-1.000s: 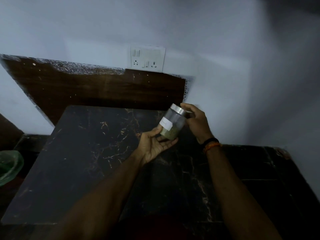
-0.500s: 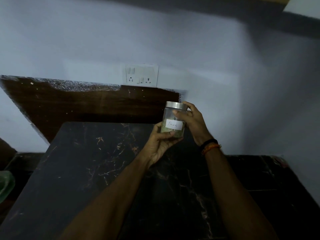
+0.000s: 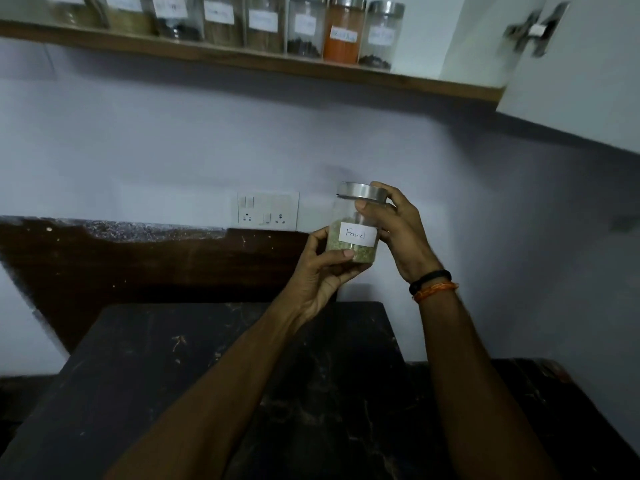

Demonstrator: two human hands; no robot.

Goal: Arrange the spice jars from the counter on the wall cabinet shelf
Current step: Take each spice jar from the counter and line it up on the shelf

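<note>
Both hands hold one glass spice jar (image 3: 356, 225) upright in the air, above the far edge of the dark marbled bench (image 3: 214, 393) and well below the wall cabinet shelf (image 3: 242, 58). The left hand (image 3: 323, 271) cups the jar's base, its thumb and fingers curled round the lower glass. The right hand (image 3: 393, 225) grips the upper part, fingers curled over the rim of the steel lid (image 3: 360, 192) and thumb pressed on the glass just under it. A white label (image 3: 357, 234) on the jar reads "Fennel"; greenish seed fills roughly the lower half. On the right wrist sit a black band (image 3: 429, 280) and an orange thread (image 3: 435, 291), side by side.

The shelf, a wooden board along the top of the view, carries a row of labelled steel-lidded jars (image 3: 263, 26) standing close together; their labels are too blurred to read. One jar of orange powder (image 3: 343, 31) stands second from the right end. Right of the shelf end hangs a white cabinet door (image 3: 588, 81) with a metal hinge (image 3: 535, 29). A white switch and socket plate (image 3: 267, 210) is fixed to the wall left of the held jar, above a dark wooden backsplash (image 3: 145, 261).
</note>
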